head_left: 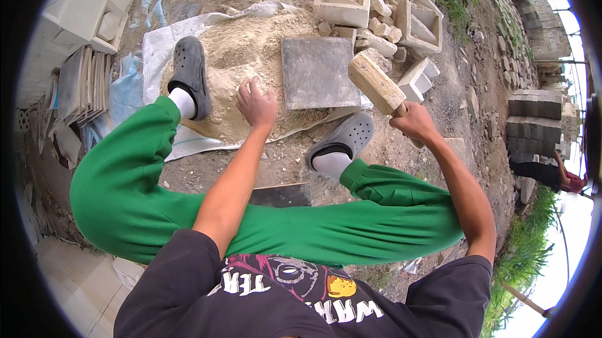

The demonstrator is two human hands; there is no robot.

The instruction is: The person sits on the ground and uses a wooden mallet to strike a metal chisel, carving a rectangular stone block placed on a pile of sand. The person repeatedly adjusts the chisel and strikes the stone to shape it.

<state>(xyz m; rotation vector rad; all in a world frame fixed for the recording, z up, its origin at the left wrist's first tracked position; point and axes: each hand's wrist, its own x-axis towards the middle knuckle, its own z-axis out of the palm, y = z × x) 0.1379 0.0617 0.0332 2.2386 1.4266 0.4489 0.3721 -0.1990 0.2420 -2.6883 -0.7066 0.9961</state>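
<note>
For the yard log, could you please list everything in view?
Mallet: one, tan, right
Powder: one heap, beige, on sack
Slab: one, grey, beside powder
Sack: one, white, under powder
Blocks: many, cream and grey, both sides
Panels: several, brown, left
Sheeting: several, blue, left
Board: one, dark, centre
Plants: several, green, right
Person: one, maroon top, right
Shoes: two, grey, middle
Trousers: one, green, centre
Shirt: one, black, bottom
Left hand: one, over powder
Right hand: one, holding mallet
</note>
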